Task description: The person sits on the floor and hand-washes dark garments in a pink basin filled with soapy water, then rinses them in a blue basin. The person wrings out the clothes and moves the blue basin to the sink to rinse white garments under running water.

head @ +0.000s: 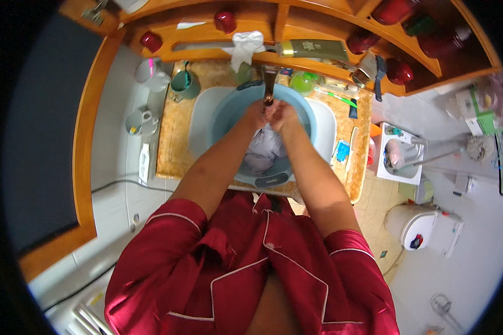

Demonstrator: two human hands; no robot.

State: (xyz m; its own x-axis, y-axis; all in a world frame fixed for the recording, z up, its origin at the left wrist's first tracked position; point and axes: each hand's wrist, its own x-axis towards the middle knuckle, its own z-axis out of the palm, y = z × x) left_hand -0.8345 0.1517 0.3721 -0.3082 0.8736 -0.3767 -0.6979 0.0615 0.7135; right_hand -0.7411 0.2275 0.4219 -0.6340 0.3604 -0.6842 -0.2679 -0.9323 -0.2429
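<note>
My left hand (257, 114) and my right hand (283, 115) are close together beneath the spout of a dark metal faucet (269, 86). Both are over a blue plastic basin (222, 119) with dark grey grips, standing in a white sink (326, 125). A pale grey wet cloth (265, 144) lies bunched in the basin, just below my hands and partly between my forearms. The fingers are blurred and overlap, so whether either hand grips the cloth's upper end is unclear.
The marble-patterned countertop (174, 142) holds a green mug (185, 85), a green soap bottle (304, 83), a green toothbrush (337, 97) and a comb (352, 146). Above the faucet runs a wooden cabinet shelf (201, 52) with a tube (314, 49). A toilet (415, 226) stands at right.
</note>
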